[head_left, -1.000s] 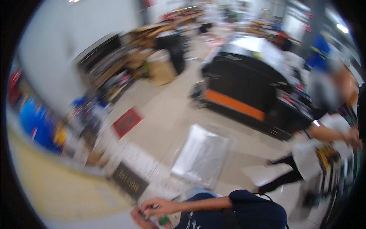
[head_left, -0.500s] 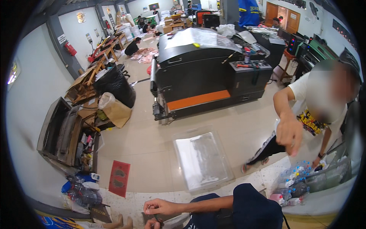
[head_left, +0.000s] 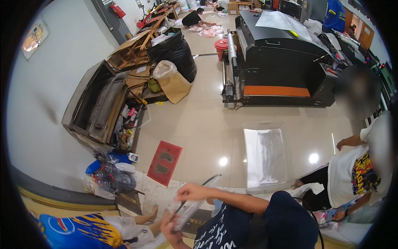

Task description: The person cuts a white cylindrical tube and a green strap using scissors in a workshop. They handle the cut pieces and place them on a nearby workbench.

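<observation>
My right arm reaches left across the lower edge from a dark blue sleeve. My right hand has its fingers closed at a thin dark strip, which runs along a long, clear plastic-like piece. Below it, my left hand is closed around the lower end of the same piece. The piece slants up to the right past my right hand; its exact kind I cannot make out. Beyond my hands, a shallow clear plastic tray lies on the tiled floor, with a bright white, partly grey-smeared surface inside.
A person in a white shirt stands at right, another in a blue-yellow shirt at lower left. A red footprint mat, bagged bottles, an open dark cabinet and a large black machine stand around.
My view has swung left and down. The white-shirted person's outstretched arm has dropped. My hands have moved up into view, and the long clear piece now shows between them.
</observation>
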### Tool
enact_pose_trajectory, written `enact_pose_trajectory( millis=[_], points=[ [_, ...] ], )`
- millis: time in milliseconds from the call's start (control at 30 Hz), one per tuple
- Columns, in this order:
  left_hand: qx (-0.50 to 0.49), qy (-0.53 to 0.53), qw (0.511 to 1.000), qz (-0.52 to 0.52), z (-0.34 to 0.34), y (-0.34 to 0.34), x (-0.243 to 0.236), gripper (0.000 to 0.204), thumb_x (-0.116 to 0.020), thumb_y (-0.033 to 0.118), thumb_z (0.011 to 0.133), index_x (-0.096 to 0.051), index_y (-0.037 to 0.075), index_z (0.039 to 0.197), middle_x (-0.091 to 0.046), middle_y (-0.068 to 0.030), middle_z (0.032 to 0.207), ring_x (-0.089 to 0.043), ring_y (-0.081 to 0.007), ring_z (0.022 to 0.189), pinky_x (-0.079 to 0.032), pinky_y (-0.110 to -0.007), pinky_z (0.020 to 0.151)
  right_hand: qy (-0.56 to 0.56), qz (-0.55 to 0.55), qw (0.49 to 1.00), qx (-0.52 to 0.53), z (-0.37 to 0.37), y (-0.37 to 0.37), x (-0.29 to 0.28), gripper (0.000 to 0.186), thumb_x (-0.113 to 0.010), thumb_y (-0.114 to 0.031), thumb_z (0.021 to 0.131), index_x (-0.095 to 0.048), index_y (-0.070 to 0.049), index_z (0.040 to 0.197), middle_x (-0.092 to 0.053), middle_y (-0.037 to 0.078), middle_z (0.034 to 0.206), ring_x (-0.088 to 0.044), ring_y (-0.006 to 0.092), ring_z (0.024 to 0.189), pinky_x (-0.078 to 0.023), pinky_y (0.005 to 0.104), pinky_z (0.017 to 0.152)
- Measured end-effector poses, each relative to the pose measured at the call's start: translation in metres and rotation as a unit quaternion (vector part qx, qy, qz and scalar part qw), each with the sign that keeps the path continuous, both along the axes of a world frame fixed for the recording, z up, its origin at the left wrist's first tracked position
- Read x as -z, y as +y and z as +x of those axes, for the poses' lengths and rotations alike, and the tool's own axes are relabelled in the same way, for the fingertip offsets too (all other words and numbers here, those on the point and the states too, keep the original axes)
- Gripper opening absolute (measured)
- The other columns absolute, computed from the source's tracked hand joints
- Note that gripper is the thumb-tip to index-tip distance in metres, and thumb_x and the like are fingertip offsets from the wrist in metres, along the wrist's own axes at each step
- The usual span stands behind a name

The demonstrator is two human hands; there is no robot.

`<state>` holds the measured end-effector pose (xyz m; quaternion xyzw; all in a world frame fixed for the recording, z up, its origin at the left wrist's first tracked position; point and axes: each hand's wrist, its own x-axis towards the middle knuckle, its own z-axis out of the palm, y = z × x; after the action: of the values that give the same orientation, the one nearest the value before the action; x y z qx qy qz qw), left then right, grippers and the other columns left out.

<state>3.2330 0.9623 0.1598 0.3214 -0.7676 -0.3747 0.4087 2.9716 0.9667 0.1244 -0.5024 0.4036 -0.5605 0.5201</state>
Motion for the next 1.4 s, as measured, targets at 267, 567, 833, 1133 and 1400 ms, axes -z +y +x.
enact_pose_trajectory(
  millis=[267, 567, 833, 1133, 1400],
  points=[
    [-0.054, -0.003, 0.957, 0.286, -0.022, -0.239, -0.056, 0.040, -0.053, 0.032, 0.103, -0.069, -0.004, 0.101, -0.068, -0.0119, 0.098, -0.060, -0.0232, 0.090, -0.048, -0.038, 0.082, -0.041, 0.183, 0.899, 0.395, -0.143, -0.085, 0.003, 0.030, -0.071, -0.035, 0.095, -0.068, -0.009, 0.080, -0.051, -0.007, 0.061, -0.041, 0.0008, 0.055, -0.030, 0.0235, 0.050],
    [0.146, 0.180, 0.895, 0.382, -0.184, -0.469, -0.045, 0.036, -0.051, 0.032, 0.105, -0.060, -0.003, 0.109, -0.064, -0.0112, 0.102, -0.060, -0.0242, 0.100, -0.046, -0.038, 0.095, 0.049, 0.080, 0.859, 0.504, -0.277, -0.188, 0.000, 0.023, -0.076, -0.029, 0.092, -0.067, -0.010, 0.082, -0.056, -0.007, 0.063, -0.046, 0.0002, 0.059, -0.033, 0.0208, 0.051],
    [0.120, 0.237, 0.851, 0.453, -0.356, -0.684, -0.072, 0.027, -0.059, 0.030, 0.104, -0.060, 0.005, 0.097, -0.058, -0.0044, 0.093, -0.058, -0.0188, 0.097, -0.046, -0.038, 0.097, -0.009, 0.063, 0.854, 0.516, -0.462, -0.329, -0.021, 0.014, -0.068, -0.023, 0.098, -0.065, -0.011, 0.092, -0.050, -0.010, 0.071, -0.039, -0.0023, 0.062, -0.026, 0.0205, 0.051],
    [0.104, 0.080, 0.906, 0.403, -0.574, -0.828, -0.008, 0.026, -0.060, 0.027, 0.103, -0.063, 0.005, 0.092, -0.066, -0.0052, 0.093, -0.062, -0.0143, 0.092, -0.047, -0.032, 0.089, 0.024, 0.158, 0.959, 0.234, -0.598, -0.508, -0.044, 0.025, -0.070, -0.028, 0.096, -0.068, -0.007, 0.110, -0.067, -0.003, 0.085, -0.053, 0.0042, 0.070, -0.045, 0.0216, 0.065],
    [0.277, -0.138, 0.949, 0.054, -0.844, -0.875, 0.006, 0.024, -0.063, 0.025, 0.099, -0.064, 0.003, 0.108, -0.063, -0.0164, 0.128, -0.056, -0.0257, 0.123, -0.034, -0.038, 0.111, -0.051, 0.111, 0.882, 0.456, -0.672, -0.589, -0.021, 0.017, -0.070, -0.018, 0.096, -0.069, -0.007, 0.109, -0.065, -0.003, 0.087, -0.056, 0.0064, 0.079, -0.046, 0.0255, 0.071]
  ],
)
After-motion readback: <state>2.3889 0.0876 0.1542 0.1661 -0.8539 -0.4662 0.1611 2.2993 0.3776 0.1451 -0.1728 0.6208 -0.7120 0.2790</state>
